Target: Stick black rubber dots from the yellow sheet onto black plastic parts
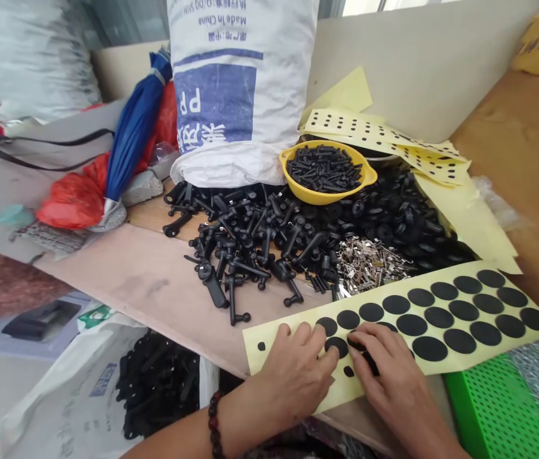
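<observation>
A pale yellow backing sheet point(307, 312) lies slantwise at the front of the table, with rows of round black stickers point(460, 341). My left hand point(293, 370) rests on its left part, fingers curled and bunched; whatever may be under the fingertips is hidden. Close beside it, my right hand point(388, 370) is closed on a round black sticker point(369, 363) at the sheet, thumb and fingers together. The fingers cover part of this sticker. Small black dots mark the sheet near both hands.
Beyond the sheet are piled black plastic handles point(250, 236), small metal clips point(369, 264) and black discs point(403, 217). A yellow colander point(293, 185) holds black screw-like parts. A white sack point(279, 76) stands behind; a green basket point(489, 395) is at right, a bag point(73, 376) of black parts at left.
</observation>
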